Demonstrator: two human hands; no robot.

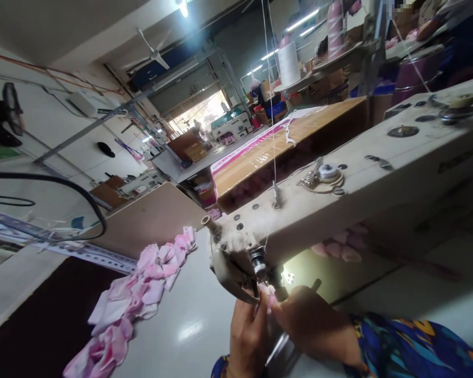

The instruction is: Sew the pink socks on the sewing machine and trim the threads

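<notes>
Under the head of the sewing machine (236, 236), a small pink piece of fabric (268, 297) lies close to the needle area. My left hand (249, 331) pinches it from the left side, thumb and fingers pressed together. From the right, my right hand (313, 320) grips the same piece, its fingers partly hidden behind the thumb and the machine. The machine's lamp lights the bed around the needle. A thread runs down to the machine head from above.
A chain of pink-and-white fabric pieces (142, 289) lies along the left of the table (181, 325). More pink pieces (341, 247) sit behind the machine arm. Beyond stands a cardboard box (256, 163). Thread cones (289, 63) are on a stand above it.
</notes>
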